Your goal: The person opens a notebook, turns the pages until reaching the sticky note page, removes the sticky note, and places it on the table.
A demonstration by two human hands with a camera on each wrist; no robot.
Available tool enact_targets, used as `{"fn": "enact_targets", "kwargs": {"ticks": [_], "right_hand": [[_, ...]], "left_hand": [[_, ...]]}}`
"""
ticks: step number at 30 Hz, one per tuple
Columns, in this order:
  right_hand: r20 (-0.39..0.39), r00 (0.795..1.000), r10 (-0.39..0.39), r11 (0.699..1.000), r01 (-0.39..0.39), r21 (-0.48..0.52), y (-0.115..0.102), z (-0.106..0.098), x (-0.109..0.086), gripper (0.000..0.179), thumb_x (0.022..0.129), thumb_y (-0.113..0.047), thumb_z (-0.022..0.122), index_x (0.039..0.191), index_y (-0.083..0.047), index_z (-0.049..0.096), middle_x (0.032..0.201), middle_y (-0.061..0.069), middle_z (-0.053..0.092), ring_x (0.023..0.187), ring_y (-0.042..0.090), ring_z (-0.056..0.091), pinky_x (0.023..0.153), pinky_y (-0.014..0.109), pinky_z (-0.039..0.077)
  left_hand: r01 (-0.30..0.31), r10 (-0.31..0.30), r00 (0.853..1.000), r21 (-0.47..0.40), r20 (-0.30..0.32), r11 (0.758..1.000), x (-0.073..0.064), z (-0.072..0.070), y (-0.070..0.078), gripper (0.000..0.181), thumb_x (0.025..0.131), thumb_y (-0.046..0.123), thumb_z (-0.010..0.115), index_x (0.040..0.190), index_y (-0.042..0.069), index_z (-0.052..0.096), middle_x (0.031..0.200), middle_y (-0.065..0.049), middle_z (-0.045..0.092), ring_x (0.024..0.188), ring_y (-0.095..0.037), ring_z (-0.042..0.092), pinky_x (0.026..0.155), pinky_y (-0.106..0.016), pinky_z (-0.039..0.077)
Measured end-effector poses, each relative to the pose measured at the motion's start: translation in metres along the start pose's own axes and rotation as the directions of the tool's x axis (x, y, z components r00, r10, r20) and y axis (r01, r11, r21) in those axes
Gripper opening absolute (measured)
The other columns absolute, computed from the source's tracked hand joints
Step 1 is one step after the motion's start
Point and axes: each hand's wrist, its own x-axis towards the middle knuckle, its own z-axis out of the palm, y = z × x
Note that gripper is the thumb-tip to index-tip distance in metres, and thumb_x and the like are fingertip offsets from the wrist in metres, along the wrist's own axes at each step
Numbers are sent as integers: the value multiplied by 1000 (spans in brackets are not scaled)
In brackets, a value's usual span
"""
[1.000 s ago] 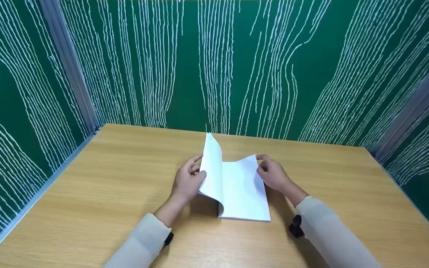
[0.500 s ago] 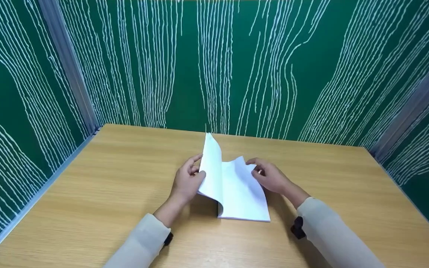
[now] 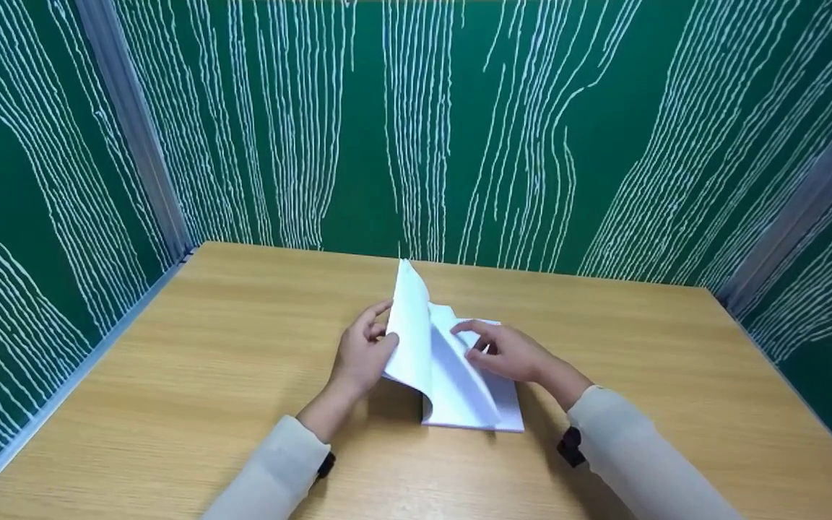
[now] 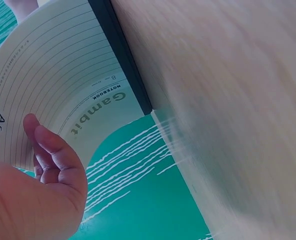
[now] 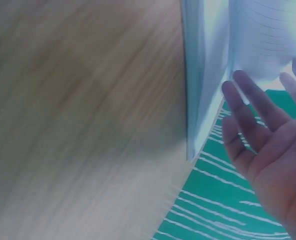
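Note:
A notebook [image 3: 508, 406] with white pages lies spread on the table. My left hand [image 3: 365, 352] grips its raised left part, thumb over the pages and fingers behind. In the left wrist view the lined outer cover [image 4: 63, 75] curves upward, printed "Gambit" and "NOTEBOOK", beside a black spine [image 4: 122, 55]. Over the right side, a loose page [image 3: 459, 379] stands bowed and leans left. My right hand [image 3: 513, 352] is at that page's right face, fingers bent loosely and thumb apart from the index finger. Its relaxed fingers [image 5: 245, 107] show beside the pages in the right wrist view.
The wooden table [image 3: 206, 361] reaches back to a green wall [image 3: 358, 144] with white wavy lines. Grey posts [image 3: 134, 123] stand at its back corners. A dark wrist device [image 3: 571, 446] sits under the right sleeve.
My right hand has moved left from the notebook's right edge, and the page there has lifted and swung left, baring the sheets beneath. The left hand keeps its hold.

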Motion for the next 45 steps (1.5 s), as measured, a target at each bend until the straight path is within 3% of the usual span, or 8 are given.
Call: {"fn": "enact_targets", "kwargs": {"ticks": [5,14,19,24,37,40,45], "right_hand": [[49,999,18,999,-16,-42,-12,3,-1,52,77,-51,55,123,-52,33,93,-7,58,77,12,55,64,25,46],[39,999,17,996,-13,-90,-37,7,1,63,74,-54,55,127,-54,21,101,-6,59,77,11,56,66,28,46],[29,999,23,994,-19,-109,-48,10,2,70,70,-63,53,129,-55,15,109,-4,59,77,9,57,67,30,46],[24,1000,20,994,-18,-104,-54,12,2,74,67,-67,52,129,-56,13,114,-3,57,76,10,57,67,30,46],[15,1000,-3,995,5,-102,-62,13,4,77,67,-67,52,131,-53,12,114,0,56,72,11,56,64,28,45],[13,1000,-7,995,8,-96,-63,12,5,77,67,-67,52,132,-51,13,114,1,56,70,11,55,63,27,44],[25,1000,-17,996,19,-82,-61,11,5,77,67,-67,52,132,-51,13,116,2,54,74,13,55,64,28,44]], "left_hand": [[-9,9,1000,11,7,1000,-1,0,0,45,83,16,49,127,26,43,88,-1,65,76,-15,61,67,-28,51],[0,0,999,1,39,1000,2,-2,2,46,83,11,51,128,19,43,84,-10,65,73,-18,61,66,-29,50],[9,-9,999,-11,36,1000,2,-1,1,46,83,14,51,127,23,42,83,-6,64,73,-16,61,65,-28,51],[-7,7,1000,-6,16,1000,1,1,-3,46,82,18,52,126,28,42,84,-2,64,75,-16,61,66,-28,51],[-33,34,999,-5,36,999,0,-1,0,56,77,34,63,128,26,41,86,-2,65,72,-16,60,61,-27,51],[-28,28,999,3,45,1000,-2,-2,5,58,76,32,64,128,23,40,84,-3,65,70,-14,57,59,-25,50],[-30,30,999,16,44,999,-12,-4,25,55,78,16,62,128,13,41,85,-10,64,68,-15,55,58,-24,48]]}}
